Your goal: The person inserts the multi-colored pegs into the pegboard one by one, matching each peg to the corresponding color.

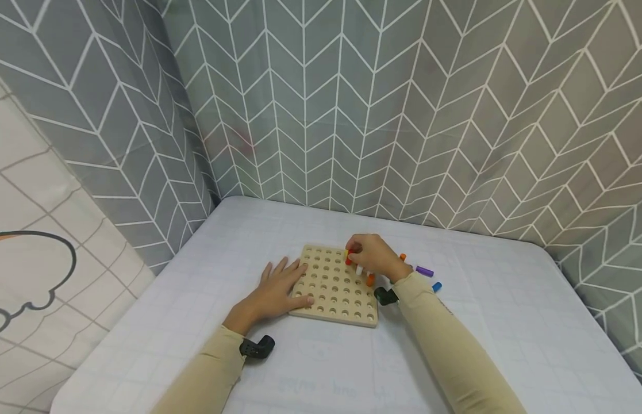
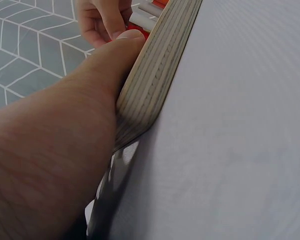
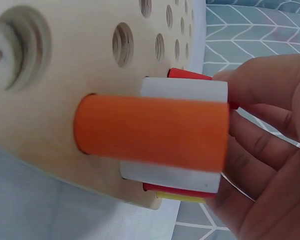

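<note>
Pinching a red peg (image 1: pixel 349 259) at the far right of the board (image 1: pixel 326 315), your right grip (image 1: pixel 375 255) sits beside a white peg (image 1: pixel 359 269) and an orange peg (image 1: pixel 370 280) in their holes. Your left grip (image 1: pixel 273 291) lies spread across the board's left edge. A purple peg (image 1: pixel 425 271) and a blue peg (image 1: pixel 437 286) lie apart on the bench (image 1: pixel 533 322).

Red peg (image 1: pixel 349 258) between right fingers (image 3: pixel 257 142); wooden pegboard (image 1: pixel 337 316) flat, partly filled.
</note>
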The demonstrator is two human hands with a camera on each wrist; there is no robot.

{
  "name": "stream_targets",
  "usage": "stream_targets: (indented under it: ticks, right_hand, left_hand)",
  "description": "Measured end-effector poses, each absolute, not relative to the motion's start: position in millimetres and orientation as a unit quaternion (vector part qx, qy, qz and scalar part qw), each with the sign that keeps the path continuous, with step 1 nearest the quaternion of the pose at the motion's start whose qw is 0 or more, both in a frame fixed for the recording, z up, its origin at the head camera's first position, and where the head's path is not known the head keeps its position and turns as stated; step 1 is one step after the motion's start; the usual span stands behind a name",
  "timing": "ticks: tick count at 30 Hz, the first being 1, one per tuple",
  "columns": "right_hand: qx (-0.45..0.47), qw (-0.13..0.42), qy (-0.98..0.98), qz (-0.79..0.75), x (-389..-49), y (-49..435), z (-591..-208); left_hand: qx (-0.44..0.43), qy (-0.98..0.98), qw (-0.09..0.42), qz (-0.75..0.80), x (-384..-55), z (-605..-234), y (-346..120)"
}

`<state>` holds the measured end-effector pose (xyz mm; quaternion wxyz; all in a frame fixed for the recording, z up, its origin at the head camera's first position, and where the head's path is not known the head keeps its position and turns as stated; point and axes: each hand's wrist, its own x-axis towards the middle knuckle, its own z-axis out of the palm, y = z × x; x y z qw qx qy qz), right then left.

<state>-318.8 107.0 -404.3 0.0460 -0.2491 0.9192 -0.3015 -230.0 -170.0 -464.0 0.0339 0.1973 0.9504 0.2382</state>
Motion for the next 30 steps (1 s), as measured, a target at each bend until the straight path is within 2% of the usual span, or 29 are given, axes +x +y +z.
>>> stream_targets:
  ticks: [10, 13, 22, 30]
  right_hand:
    - [-0.222, 0.062, 0.918, -0.322, -310, 113, -403]
    - [-0.216, 0.045, 0.913, -0.342, -307, 118, -402]
    - [-0.189, -0.056, 0.884, -0.424, -289, 146, -396]
    - [-0.166, -0.059, 0.868, -0.464, -278, 174, -395]
  left_hand:
    - [0.196, 0.951, 0.04, 0.234, -228, -466, -166]
    - [0.198, 0.952, 0.04, 0.232, -228, -466, -165]
    - [0.199, 0.952, 0.037, 0.231, -228, -465, -164]
    - [0.198, 0.951, 0.032, 0.235, -230, -460, -167]
